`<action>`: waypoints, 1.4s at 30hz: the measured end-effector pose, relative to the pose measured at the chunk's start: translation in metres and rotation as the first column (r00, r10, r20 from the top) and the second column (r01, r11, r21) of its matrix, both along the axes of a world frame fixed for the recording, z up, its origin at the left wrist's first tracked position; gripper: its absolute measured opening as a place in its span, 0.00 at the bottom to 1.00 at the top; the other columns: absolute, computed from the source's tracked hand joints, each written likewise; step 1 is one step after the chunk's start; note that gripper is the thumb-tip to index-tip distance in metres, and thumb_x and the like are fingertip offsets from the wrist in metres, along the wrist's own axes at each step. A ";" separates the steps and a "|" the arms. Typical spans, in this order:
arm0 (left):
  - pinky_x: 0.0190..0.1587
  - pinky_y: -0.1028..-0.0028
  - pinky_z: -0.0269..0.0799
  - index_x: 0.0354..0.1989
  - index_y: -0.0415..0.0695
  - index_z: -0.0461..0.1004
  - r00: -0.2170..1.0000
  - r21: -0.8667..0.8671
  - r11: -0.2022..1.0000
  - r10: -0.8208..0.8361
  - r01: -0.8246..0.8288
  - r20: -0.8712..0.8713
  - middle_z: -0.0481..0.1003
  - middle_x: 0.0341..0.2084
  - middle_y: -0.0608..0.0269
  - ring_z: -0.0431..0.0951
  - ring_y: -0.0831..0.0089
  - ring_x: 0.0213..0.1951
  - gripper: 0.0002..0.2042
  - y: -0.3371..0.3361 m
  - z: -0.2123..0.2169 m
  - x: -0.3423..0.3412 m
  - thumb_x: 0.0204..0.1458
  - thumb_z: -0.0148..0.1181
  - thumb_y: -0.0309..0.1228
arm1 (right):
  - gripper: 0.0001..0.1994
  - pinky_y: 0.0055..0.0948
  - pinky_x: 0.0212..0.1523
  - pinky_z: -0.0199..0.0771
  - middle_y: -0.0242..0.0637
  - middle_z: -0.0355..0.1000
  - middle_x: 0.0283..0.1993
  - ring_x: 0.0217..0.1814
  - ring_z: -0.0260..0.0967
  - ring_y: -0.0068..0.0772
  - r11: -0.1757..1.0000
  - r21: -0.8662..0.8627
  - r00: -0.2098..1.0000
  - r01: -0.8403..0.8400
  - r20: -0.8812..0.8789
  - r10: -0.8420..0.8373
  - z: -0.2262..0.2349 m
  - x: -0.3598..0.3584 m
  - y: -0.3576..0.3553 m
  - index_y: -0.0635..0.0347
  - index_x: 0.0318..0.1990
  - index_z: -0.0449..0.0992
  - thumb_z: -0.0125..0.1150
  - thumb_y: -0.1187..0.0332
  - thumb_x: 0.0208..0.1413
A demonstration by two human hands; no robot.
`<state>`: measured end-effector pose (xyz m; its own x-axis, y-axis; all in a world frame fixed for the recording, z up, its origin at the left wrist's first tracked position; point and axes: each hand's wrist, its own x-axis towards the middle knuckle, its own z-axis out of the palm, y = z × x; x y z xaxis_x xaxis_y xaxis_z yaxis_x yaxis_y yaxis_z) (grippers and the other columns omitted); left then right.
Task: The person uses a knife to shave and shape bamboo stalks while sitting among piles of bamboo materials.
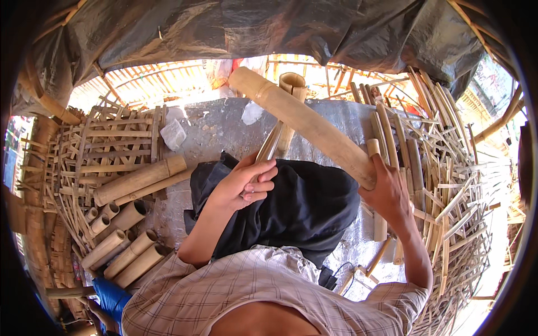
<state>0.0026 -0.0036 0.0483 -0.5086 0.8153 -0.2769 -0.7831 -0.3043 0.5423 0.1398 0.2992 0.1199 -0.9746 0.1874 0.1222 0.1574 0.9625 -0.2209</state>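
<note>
My right hand (388, 193) is closed around the near end of a thick bamboo piece (305, 126), which slants up and leftward across the middle of the view. My left hand (245, 180) is wrapped around a shiny, narrow metal blade (270, 144) that looks like a knife; the fingers hide its lower part. The blade points upward, and its tip comes close to the underside of the bamboo piece. Behind that piece stands an upright bamboo tube (293, 84) with an open top, partly covered by it. Dark cloth (286, 196) lies over my lap.
Cut bamboo tubes (134, 257) lie stacked at the left, below a longer bamboo length (140, 179). A slatted bamboo frame (115, 140) is behind them. Many split strips (448, 201) are piled at the right. Dark plastic sheeting (258, 28) hangs overhead; a grey sheet (210, 120) covers the ground.
</note>
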 end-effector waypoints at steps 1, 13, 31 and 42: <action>0.09 0.87 0.50 0.45 0.43 0.69 1.000 0.001 1.000 -0.013 0.013 -0.004 0.60 0.22 0.73 0.54 0.92 0.13 0.05 -0.002 -0.003 0.001 0.70 0.51 0.30 | 0.26 0.50 0.41 0.77 0.56 0.78 0.37 0.40 0.79 0.61 1.000 0.017 1.000 0.003 -0.006 -0.002 0.008 -0.001 -0.001 0.62 0.50 0.71 0.74 0.73 0.40; 0.10 0.87 0.49 0.45 0.46 0.68 0.996 0.059 0.998 -0.004 0.009 -0.088 0.60 0.22 0.74 0.55 0.92 0.13 0.04 -0.001 -0.023 -0.012 0.69 0.53 0.31 | 0.28 0.44 0.39 0.80 0.59 0.78 0.33 0.37 0.81 0.60 0.923 -0.380 0.977 -0.066 -0.214 -0.018 0.019 -0.017 -0.029 0.67 0.53 0.70 0.71 0.72 0.40; 0.09 0.87 0.50 0.48 0.49 0.65 0.997 0.001 1.000 0.000 0.000 -0.079 0.61 0.21 0.75 0.56 0.92 0.13 0.06 0.004 -0.051 -0.023 0.69 0.54 0.30 | 0.26 0.47 0.42 0.79 0.60 0.78 0.35 0.40 0.80 0.63 0.901 -0.431 0.984 -0.037 -0.174 -0.043 -0.023 -0.031 -0.021 0.69 0.51 0.72 0.70 0.69 0.42; 0.10 0.86 0.48 0.48 0.50 0.64 0.998 -0.017 1.000 -0.015 0.014 -0.067 0.61 0.20 0.74 0.57 0.91 0.13 0.05 0.017 -0.072 -0.019 0.68 0.53 0.28 | 0.32 0.52 0.49 0.73 0.59 0.78 0.40 0.42 0.76 0.65 0.992 -0.123 0.991 0.025 0.136 -0.009 -0.004 -0.025 0.016 0.69 0.55 0.71 0.72 0.67 0.39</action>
<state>-0.0167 0.0134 -0.0236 -0.5143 0.8184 -0.2562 -0.7492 -0.2834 0.5986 0.1151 0.3156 0.1163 -0.9771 0.2096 -0.0359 0.2101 0.9259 -0.3138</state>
